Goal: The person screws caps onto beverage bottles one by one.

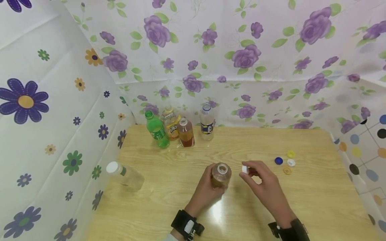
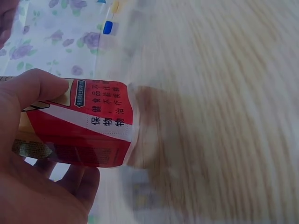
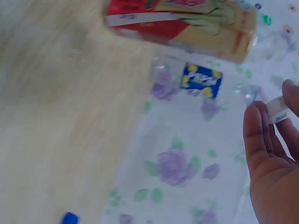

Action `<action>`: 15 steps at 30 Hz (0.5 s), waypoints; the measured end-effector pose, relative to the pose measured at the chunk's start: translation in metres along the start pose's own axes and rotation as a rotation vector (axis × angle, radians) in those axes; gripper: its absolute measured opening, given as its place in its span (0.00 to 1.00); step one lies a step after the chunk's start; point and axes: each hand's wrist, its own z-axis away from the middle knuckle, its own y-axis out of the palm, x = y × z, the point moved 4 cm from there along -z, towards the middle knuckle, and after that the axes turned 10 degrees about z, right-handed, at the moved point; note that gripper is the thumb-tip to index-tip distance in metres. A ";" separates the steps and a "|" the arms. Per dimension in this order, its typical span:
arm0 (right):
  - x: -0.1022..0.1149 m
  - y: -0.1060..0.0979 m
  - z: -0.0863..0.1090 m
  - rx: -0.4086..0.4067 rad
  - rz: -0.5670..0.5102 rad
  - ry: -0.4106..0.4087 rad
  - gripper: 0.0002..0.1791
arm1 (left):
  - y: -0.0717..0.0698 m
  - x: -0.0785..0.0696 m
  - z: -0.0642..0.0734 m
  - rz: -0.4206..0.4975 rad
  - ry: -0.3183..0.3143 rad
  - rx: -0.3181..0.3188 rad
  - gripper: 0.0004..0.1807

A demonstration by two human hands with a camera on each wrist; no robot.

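My left hand (image 1: pixel 205 189) grips a clear plastic bottle (image 1: pixel 221 175) with a red and gold label, seen closely in the left wrist view. Its mouth is uncovered and faces up toward the head camera. To the right of the bottle and apart from it, my right hand (image 1: pixel 266 185) pinches a small white bottle cap (image 1: pixel 245 169) between thumb and fingers. The right wrist view shows this cap (image 3: pixel 277 110) at the fingertips, level with the bottle's neck end. The bottle's far side is hidden from the left wrist view by the label.
Uncapped bottles stand along the back: a green one (image 1: pixel 158 130), a clear yellow-labelled one (image 1: pixel 171 122), a red-labelled one (image 1: pixel 186 134) and a blue-labelled one (image 1: pixel 207 124). A white-capped clear bottle (image 1: pixel 129 179) stands left. Several loose caps, including a blue cap (image 1: pixel 278 161), lie right.
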 end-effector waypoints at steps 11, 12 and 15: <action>0.031 0.009 -0.015 0.097 -0.030 -0.150 0.31 | 0.006 -0.007 0.004 -0.050 -0.016 0.035 0.50; 0.033 0.011 -0.016 0.099 -0.035 -0.169 0.31 | 0.006 -0.008 0.004 -0.054 -0.016 0.036 0.50; 0.038 0.015 -0.018 0.130 -0.045 -0.182 0.30 | 0.006 -0.009 0.005 -0.045 -0.022 0.041 0.50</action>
